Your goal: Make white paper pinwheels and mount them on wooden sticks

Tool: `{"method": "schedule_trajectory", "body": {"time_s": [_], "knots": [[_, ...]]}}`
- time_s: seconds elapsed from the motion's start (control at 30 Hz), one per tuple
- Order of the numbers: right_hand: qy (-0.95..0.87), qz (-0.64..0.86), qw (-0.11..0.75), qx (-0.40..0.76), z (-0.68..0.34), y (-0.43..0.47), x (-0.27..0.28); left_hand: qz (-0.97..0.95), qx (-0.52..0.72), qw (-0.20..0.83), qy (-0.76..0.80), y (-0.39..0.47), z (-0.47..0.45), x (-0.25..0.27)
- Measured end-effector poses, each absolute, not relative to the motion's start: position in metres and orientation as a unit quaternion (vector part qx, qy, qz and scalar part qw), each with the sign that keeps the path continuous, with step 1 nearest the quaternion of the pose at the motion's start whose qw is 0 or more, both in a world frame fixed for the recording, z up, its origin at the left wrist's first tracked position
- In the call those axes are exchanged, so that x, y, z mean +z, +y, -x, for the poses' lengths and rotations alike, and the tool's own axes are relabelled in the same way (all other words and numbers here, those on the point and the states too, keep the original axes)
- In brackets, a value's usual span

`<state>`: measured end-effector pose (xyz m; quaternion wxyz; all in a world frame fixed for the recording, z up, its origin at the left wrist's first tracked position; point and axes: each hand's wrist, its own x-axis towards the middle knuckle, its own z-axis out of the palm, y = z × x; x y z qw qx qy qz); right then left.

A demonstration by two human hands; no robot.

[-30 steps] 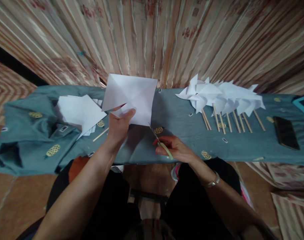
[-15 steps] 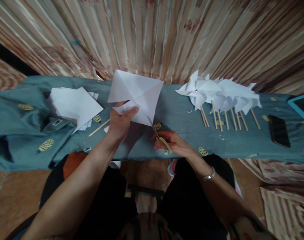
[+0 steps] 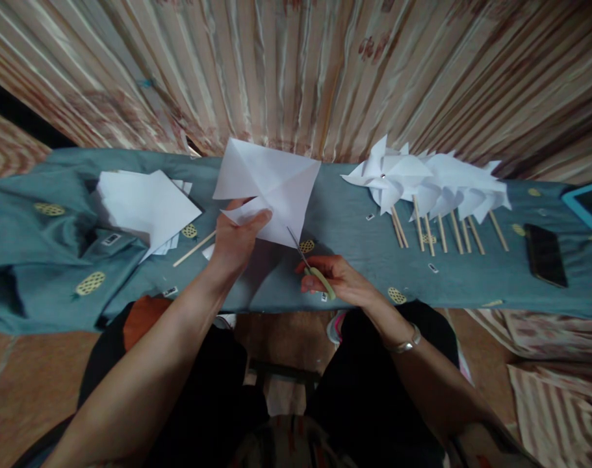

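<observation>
Our left hand [image 3: 234, 242] is closed on a white sheet [image 3: 276, 179], thumb pressed on top and other fingers beneath, in front of us. Our right hand [image 3: 333, 276] curls round the green-handled scissors [image 3: 325, 285]; their blades lie over the sheet's five-o'clock corner, though we can't tell how far they are parted. We judge one slit done, running inward from the eight-o'clock corner; the five-o'clock cut looks under way, and the corners at eleven and two look whole. The paper seems thin and smooth, faintly creased corner to corner. Outward, at nine o'clock, we see a loose stack of flat paper [image 3: 137, 205], apparently uncut, and a slim wooden stick [image 3: 194, 249] at eight. At three o'clock, pointed, curled pinwheels [image 3: 437, 182] look finished. Beneath spreads a wrinkled grey-green cloth [image 3: 359, 250].
</observation>
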<state>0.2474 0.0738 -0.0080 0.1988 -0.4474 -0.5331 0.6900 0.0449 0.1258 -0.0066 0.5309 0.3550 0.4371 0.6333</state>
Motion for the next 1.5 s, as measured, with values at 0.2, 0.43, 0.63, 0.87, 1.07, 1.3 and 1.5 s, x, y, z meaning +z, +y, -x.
{"method": "schedule_trajectory", "body": {"time_s": [0.2, 0.43, 0.63, 0.87, 1.07, 1.3, 1.5], "knots": [[-0.521, 0.448, 0.199, 0.698, -0.2478, 0.0735, -0.0089, -0.350, 0.637, 0.534, 0.432, 0.1249, -0.0452, -0.0061], [-0.529, 0.446, 0.206, 0.692, -0.2473, 0.0723, -0.0083, -0.351, 0.635, 0.533, 0.435, 0.1251, -0.0434, -0.0090], [-0.528, 0.449, 0.219, 0.686, -0.2457, 0.0723, -0.0068, -0.346, 0.643, 0.526, 0.436, 0.1257, -0.0428, -0.0094], [-0.526, 0.454, 0.229, 0.682, -0.2453, 0.0718, -0.0107, -0.351, 0.638, 0.523, 0.442, 0.1251, -0.0421, -0.0069], [-0.523, 0.459, 0.227, 0.681, -0.2460, 0.0728, -0.0144, -0.349, 0.636, 0.520, 0.450, 0.1260, -0.0403, -0.0092], [-0.509, 0.470, 0.227, 0.685, -0.2461, 0.0733, -0.0160, -0.338, 0.645, 0.520, 0.448, 0.1268, -0.0406, -0.0098], [-0.503, 0.468, 0.236, 0.687, -0.2441, 0.0731, -0.0134, -0.335, 0.642, 0.525, 0.448, 0.1247, -0.0423, -0.0061]]}}
